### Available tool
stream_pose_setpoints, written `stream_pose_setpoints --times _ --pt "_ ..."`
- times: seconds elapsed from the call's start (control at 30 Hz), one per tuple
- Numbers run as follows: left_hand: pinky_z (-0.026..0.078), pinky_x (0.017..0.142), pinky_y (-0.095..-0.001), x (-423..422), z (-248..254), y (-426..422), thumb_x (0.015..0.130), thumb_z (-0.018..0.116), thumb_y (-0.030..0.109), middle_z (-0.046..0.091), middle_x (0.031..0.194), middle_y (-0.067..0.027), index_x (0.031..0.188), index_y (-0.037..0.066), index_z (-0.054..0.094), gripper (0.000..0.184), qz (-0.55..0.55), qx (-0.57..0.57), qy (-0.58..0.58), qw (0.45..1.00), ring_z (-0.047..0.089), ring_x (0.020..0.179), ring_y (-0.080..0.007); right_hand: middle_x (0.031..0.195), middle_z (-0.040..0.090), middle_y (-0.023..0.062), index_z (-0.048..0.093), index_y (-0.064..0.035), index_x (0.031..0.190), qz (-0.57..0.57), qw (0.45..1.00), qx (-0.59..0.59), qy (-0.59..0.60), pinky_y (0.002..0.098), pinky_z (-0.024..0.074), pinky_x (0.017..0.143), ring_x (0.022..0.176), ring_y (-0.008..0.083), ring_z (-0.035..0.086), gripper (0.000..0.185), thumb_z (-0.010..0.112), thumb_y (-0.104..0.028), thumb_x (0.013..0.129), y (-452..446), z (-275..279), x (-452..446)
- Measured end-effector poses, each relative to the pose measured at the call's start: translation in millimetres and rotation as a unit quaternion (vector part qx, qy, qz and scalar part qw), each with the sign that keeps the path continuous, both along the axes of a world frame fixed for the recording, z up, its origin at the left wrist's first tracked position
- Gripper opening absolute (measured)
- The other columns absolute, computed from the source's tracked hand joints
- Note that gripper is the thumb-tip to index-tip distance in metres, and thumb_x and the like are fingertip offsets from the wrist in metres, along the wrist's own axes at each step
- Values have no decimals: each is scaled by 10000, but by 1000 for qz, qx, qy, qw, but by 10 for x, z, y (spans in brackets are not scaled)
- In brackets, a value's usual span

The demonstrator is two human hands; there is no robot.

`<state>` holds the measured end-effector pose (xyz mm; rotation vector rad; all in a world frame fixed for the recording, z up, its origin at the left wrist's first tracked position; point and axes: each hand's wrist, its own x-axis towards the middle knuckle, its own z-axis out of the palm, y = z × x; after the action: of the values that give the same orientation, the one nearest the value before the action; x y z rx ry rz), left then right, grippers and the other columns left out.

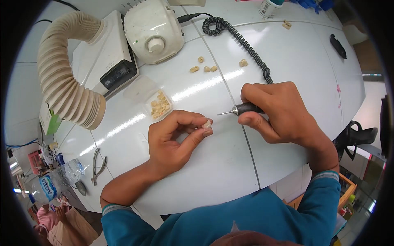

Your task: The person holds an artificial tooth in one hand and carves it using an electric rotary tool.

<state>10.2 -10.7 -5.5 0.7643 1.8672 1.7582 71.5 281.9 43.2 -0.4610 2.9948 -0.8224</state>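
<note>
Between thumb and forefinger, my left hand [174,137] pinches a small ivory dental crown [207,124]. My right hand [283,112] is wrapped round a black rotary handpiece [248,108], whose thin metal bur [224,113] points left toward the crown. A short gap separates the bur from the crown. From the handpiece a coiled black cord [246,45] runs up to a cream control unit [154,30]. Just above my left hand, a clear plastic box [152,117] holds several ivory tooth pieces [161,105]. More loose tooth pieces [207,69] lie on the white table [205,164].
A ribbed suction hose [61,69] arches over the left side, its mouth facing the table. Pliers [97,166] and a water bottle [57,182] lie at the left. At the back right are a white jar [270,8] and a black object [338,46]. Another person [67,225] sits lower left.
</note>
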Motion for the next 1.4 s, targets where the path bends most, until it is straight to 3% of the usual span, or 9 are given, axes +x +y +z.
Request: stream_pose_setpoints --times 0.13,0.23,0.33,0.43,0.63,0.93,1.03,1.33,1.4 --pt "643 969 -340 -8 10 30 1001 776 -121 763 1187 -195 1214 -58 700 234 14 4 -46 999 790 1107 -227 716 626 53 656 -112 947 27 999 30 20 418 475 518 580 298 654 433 777 -520 1027 -67 -29 25" --pt "641 916 -277 -49 -33 41 1030 776 -63 804 1153 -135 1230 -74 757 202 -7 11 21 1000 802 1037 -160 713 628 50 656 -115 939 32 998 47 10 422 484 521 584 299 661 423 772 -511 1033 -101 -87 29" --pt "642 903 -274 -34 -4 43 1036 776 -50 812 1145 -131 1267 -76 754 233 -3 7 -15 1000 804 1016 -152 716 635 51 658 -114 935 30 998 62 5 424 491 520 589 295 673 417 764 -503 1040 -113 -108 20" --pt "655 874 -270 -25 17 35 1041 774 -41 821 1131 -129 1255 -76 754 218 -2 0 -64 998 811 983 -154 714 644 57 662 -109 930 32 997 69 2 425 494 516 586 296 678 418 751 -501 1048 -99 -110 -3" --pt "682 893 -304 -37 63 28 1073 717 -65 798 1259 -185 1285 -56 678 216 -33 -37 -77 996 814 1173 -245 704 652 63 660 -109 919 33 997 68 1 424 485 506 565 297 668 426 739 -504 1057 -92 -150 -24" --pt "693 924 -333 -53 88 30 1077 700 -74 799 1247 -216 1259 -84 673 184 -42 -57 -75 995 816 1175 -280 691 627 55 652 -113 904 38 996 78 -7 424 471 504 562 291 656 445 723 -521 1067 -103 -133 -31" --pt "693 859 -282 -11 45 70 1055 774 -3 847 1065 -143 1176 -71 757 140 9 -30 -80 996 841 972 -181 689 617 52 652 -114 902 39 996 82 -12 421 469 503 563 287 654 445 732 -522 1059 -110 -126 -34" --pt "692 841 -276 -11 50 72 1047 790 3 843 1035 -135 1170 -67 763 145 11 -24 -73 997 838 931 -167 685 598 44 658 -116 905 47 995 93 -2 408 441 495 551 263 635 438 765 -521 1035 -125 -127 -41" --pt "700 891 -313 -42 86 34 1061 738 -46 817 1152 -184 1212 -81 712 157 -24 -51 -73 996 832 1066 -238 685 596 42 658 -119 903 47 995 92 0 406 442 496 552 260 635 438 767 -523 1033 -127 -128 -39"
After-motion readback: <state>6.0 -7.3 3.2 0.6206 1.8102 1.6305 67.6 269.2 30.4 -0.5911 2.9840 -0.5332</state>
